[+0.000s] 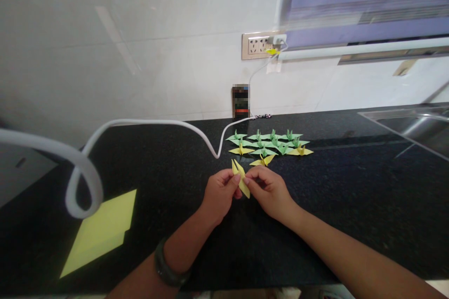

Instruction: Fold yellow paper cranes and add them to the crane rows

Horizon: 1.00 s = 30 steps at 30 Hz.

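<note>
Between my two hands is a partly folded piece of yellow origami paper (243, 186), with two narrow points sticking up and one wider end pointing down. My left hand (221, 194) pinches its left side between thumb and fingers. From the right, my right hand (269, 190) pinches the same paper near its middle. Just beyond my hands stand several green paper cranes (264, 151) in rows. A yellow paper crane (263, 161) sits closest to my right hand, and two more yellow ones are at the sides of the group.
Yellow paper sheets (105, 226) lie at the left on the black countertop (168, 163). A white cable (164, 122) loops across the left. A phone-like device (241, 101), blurred out, leans on the wall below a socket (257, 46). A metal sink (417, 126) is at the right.
</note>
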Motion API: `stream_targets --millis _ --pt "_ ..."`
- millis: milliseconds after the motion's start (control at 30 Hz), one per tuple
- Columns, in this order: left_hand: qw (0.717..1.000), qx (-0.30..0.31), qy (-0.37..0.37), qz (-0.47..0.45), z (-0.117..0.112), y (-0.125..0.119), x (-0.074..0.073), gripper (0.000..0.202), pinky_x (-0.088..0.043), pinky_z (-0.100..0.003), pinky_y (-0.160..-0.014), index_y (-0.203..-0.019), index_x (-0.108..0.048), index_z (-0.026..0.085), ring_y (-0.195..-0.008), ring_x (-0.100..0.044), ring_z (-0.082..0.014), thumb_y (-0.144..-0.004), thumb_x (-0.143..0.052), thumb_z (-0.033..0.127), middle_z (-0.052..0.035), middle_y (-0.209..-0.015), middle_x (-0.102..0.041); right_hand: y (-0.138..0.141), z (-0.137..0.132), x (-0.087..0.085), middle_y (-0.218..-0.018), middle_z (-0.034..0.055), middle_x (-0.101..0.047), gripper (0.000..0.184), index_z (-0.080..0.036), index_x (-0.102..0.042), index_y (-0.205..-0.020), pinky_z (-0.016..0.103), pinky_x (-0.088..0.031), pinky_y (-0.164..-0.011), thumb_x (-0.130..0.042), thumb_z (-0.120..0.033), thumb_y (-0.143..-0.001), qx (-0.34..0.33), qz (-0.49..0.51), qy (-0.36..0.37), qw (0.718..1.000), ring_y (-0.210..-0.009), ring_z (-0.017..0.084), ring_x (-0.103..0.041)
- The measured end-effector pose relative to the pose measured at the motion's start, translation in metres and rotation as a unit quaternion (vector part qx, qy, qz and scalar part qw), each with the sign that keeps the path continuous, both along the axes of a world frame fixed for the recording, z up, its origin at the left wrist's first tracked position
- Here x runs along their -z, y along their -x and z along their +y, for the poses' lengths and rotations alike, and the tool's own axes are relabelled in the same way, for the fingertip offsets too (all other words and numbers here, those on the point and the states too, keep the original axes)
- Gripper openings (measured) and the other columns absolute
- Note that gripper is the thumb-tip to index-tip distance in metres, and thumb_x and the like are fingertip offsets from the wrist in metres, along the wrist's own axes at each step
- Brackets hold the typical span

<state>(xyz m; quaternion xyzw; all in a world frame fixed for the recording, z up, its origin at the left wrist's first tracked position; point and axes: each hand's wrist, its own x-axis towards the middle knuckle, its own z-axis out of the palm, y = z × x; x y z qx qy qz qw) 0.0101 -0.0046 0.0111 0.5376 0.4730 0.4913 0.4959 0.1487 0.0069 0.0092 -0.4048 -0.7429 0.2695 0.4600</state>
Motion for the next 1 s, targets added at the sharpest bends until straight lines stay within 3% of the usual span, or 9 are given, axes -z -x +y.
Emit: stream_targets --millis 200,433,633,1000 --pt "0.999 0.003 0.034 -0.035 -0.003 -0.004 -0.004 0.026 -0.039 -0.02 -0.045 -0.069 -0.053 0.013 -0.044 -0.048 -0.0085 -0.072 -0.051 0.039 0.0015 -0.048 -0.053 0.0 0.002 0.004 -0.064 0.001 -0.055 0.009 -0.016 -0.055 -0.069 0.022 -0.04 -0.051 -0.049 -0.02 -0.074 0.004 0.02 0.058 0.998 -0.057 0.011 -0.049" --pt "0.998 -0.006 0.036 -0.051 -0.001 -0.004 -0.004 0.027 -0.037 -0.02 -0.044 -0.067 -0.057 0.012 -0.044 -0.047 -0.0079 -0.066 -0.058 0.039 0.0017 -0.049 -0.053 0.0 0.001 0.001 -0.066 0.0021 -0.057 0.007 -0.016 -0.057 -0.064 0.023 -0.042 -0.056 -0.054 -0.019 -0.07 -0.012 0.05 0.048 0.998 -0.061 0.012 -0.051" --pt "0.999 0.003 0.019 -0.05 0.002 0.003 0.0 0.024 -0.034 -0.02 -0.045 -0.065 -0.059 0.011 -0.044 -0.044 -0.007 -0.068 -0.057 0.035 0.0012 -0.048 -0.052 0.002 0.002 0.001 -0.063 0.0002 -0.057 0.014 -0.016 -0.057 -0.079 0.023 -0.044 -0.052 -0.056 -0.028 -0.071 -0.065 0.193 0.193 0.96 -0.055 0.01 -0.052" --pt "0.992 0.072 0.049 -0.095 0.003 0.005 0.003 0.025 -0.032 -0.021 -0.044 -0.067 -0.059 0.011 -0.043 -0.044 -0.0073 -0.068 -0.057 0.036 -0.0005 -0.05 -0.053 -0.005 0.006 -0.004 -0.056 -0.0021 -0.056 0.015 -0.014 -0.057 -0.074 0.021 -0.042 -0.047 -0.058 -0.029 -0.071 -0.15 0.248 0.269 0.918 -0.047 0.007 -0.049"
